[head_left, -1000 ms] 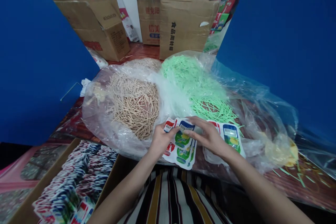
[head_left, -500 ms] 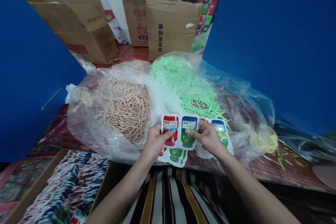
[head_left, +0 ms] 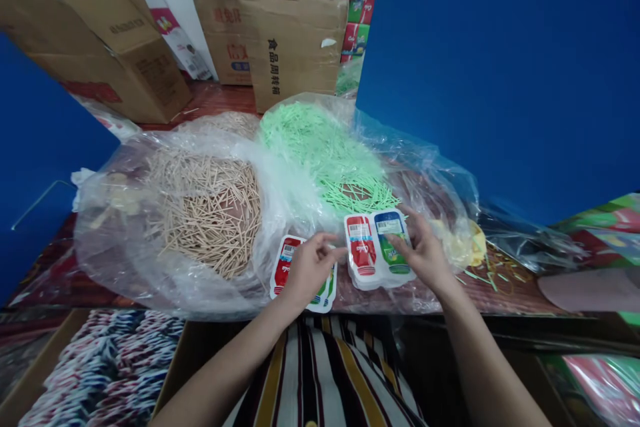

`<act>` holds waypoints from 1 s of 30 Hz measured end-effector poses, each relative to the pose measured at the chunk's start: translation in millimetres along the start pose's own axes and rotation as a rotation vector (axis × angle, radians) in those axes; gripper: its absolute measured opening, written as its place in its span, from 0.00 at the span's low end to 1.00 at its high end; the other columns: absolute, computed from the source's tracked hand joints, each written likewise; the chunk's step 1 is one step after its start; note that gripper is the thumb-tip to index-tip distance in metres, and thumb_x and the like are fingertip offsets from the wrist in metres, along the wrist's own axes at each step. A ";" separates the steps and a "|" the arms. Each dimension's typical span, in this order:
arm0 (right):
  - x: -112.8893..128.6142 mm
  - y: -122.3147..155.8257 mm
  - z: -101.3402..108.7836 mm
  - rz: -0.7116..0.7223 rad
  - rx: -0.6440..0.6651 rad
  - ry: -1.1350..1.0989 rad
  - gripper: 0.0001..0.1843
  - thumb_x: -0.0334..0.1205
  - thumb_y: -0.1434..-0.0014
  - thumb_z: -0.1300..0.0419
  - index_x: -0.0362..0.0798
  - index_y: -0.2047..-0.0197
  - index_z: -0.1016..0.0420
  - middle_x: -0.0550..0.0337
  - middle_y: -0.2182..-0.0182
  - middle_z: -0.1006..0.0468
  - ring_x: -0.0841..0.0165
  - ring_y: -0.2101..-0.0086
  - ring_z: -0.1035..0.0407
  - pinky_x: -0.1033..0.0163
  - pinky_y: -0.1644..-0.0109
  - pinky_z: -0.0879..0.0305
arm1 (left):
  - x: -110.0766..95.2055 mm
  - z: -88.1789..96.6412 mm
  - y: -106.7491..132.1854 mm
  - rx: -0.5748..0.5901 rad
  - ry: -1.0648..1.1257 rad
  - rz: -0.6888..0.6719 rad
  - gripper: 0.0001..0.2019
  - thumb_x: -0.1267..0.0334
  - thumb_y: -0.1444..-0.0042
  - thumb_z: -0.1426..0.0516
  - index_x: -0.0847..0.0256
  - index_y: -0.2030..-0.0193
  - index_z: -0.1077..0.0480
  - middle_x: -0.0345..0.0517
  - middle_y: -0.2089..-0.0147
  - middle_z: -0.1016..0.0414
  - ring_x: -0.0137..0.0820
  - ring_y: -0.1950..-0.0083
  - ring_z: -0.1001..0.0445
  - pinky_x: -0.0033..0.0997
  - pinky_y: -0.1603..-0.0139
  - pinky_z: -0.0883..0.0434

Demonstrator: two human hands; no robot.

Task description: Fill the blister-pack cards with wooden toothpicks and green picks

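My right hand [head_left: 424, 252] grips the right edge of a flat bottle-shaped twin pack [head_left: 361, 245], its thumb on the green and blue half. One half is red with a cola label, the other green and blue. This pack lies over a small stack of like packs at the table's front. My left hand [head_left: 311, 268] is held over a second small pile of packs [head_left: 284, 265] to the left. Its fingers are slightly apart with nothing between them, and they hide part of that pile.
Beyond the hands lie an open plastic bag of tan sticks [head_left: 220, 213] and a bag of green sticks [head_left: 320, 147]. Cardboard boxes [head_left: 295, 47] stand at the back. A box of many packs [head_left: 105, 367] sits lower left. Blue panels [head_left: 490, 73] flank the table.
The pack held by both hands has moved right onto the right stack. My left hand has let go of it and moved left over the other pile. The view has turned right.
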State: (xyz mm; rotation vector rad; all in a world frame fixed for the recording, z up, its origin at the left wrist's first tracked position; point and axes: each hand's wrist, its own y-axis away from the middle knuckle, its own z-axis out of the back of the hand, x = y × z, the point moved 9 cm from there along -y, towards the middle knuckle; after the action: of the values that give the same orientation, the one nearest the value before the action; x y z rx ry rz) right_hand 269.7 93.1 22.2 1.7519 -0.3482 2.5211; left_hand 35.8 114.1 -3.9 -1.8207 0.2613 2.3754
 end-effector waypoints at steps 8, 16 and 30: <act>30.8 9.2 5.0 0.350 -0.291 0.740 0.19 0.43 0.42 0.43 0.50 0.48 0.29 0.47 0.55 0.30 0.56 0.55 0.32 0.49 0.51 0.33 | 36.8 76.4 14.5 -0.228 -0.979 0.089 0.16 0.54 0.47 0.41 0.65 0.59 0.30 0.57 0.60 0.25 0.45 0.57 0.28 0.37 0.59 0.36; 84.1 31.4 -67.9 0.712 -0.142 0.540 0.14 0.29 0.43 0.42 0.52 0.54 0.28 0.54 0.59 0.26 0.62 0.59 0.30 0.54 0.53 0.32 | 60.6 85.3 15.7 -0.216 -0.743 0.114 0.11 0.62 0.47 0.41 0.62 0.78 0.31 0.38 0.79 0.32 0.28 0.74 0.34 0.26 0.72 0.43; 88.1 9.7 -197.0 0.617 0.394 0.401 0.09 0.36 0.35 0.51 0.46 0.62 0.31 0.56 0.68 0.28 0.66 0.66 0.32 0.61 0.61 0.35 | 21.3 97.7 37.7 -0.390 -0.509 -0.222 0.10 0.63 0.39 0.49 0.62 0.64 0.27 0.46 0.68 0.24 0.34 0.65 0.28 0.32 0.61 0.34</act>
State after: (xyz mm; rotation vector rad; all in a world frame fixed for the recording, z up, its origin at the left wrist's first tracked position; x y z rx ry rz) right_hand 55.7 118.2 37.3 1.3089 -0.4420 3.5035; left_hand -69.8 98.8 2.4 -1.2000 -0.4612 2.7423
